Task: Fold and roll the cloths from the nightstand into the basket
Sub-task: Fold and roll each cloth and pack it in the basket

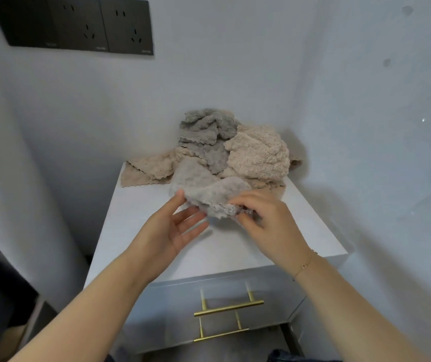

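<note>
Both hands hold one grey cloth (209,189): right hand (269,220) pinching, left hand (175,228) loosely cradling; unfolded pile (235,147) remains, no basket visible.

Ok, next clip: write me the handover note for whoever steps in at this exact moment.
Left hand: fingers mostly straight, thumb touching the pale grey cloth.
Right hand: pinches that cloth's near edge, lifting it off the nightstand.
Pile of cloths, grey and beige, sits unfolded at the back of the nightstand.
Basket: not in view.
Done: nothing folded or rolled yet, as far as shown.
Left: fold and roll this cloth, then the pile, into the basket.
</note>
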A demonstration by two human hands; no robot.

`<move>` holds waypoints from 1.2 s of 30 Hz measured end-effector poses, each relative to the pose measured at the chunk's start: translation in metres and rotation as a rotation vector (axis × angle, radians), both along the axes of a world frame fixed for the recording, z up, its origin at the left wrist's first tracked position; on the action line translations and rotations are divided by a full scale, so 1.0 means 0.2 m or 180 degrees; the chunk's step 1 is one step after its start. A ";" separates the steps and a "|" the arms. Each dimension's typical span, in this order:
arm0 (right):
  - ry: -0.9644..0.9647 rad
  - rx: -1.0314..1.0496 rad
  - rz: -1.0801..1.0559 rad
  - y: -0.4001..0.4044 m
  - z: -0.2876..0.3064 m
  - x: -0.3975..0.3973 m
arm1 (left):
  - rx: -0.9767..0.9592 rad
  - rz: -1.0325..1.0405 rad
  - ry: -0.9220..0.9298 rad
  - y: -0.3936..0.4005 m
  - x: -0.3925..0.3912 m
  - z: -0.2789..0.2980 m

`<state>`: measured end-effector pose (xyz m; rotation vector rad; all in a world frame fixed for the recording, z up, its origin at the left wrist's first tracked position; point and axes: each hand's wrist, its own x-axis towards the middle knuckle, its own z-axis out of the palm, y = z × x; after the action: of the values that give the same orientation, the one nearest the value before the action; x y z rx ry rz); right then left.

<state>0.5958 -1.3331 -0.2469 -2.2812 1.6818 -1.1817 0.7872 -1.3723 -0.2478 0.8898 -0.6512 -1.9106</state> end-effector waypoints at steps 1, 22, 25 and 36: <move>0.0106 0.0118 0.0159 0.01 -0.01 0.03 | 0.0029 -0.0035 0.0060 0.00 0.02 0.00; -0.2192 0.1671 0.0135 0.02 0.06 0.47 | -0.0218 0.0063 -0.1309 0.00 0.56 0.07; -0.3062 0.2205 0.0080 -0.01 0.08 0.55 | -0.0395 -0.0037 -0.1273 0.04 0.57 0.07; -0.3122 0.2160 -0.0184 -0.07 0.05 0.68 | -0.0987 0.0072 -0.1708 0.07 0.47 0.06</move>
<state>0.7308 -1.3468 -0.2368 -0.9881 1.3959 -1.1734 0.8808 -1.3575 -0.2357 1.2040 -1.2108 -1.4913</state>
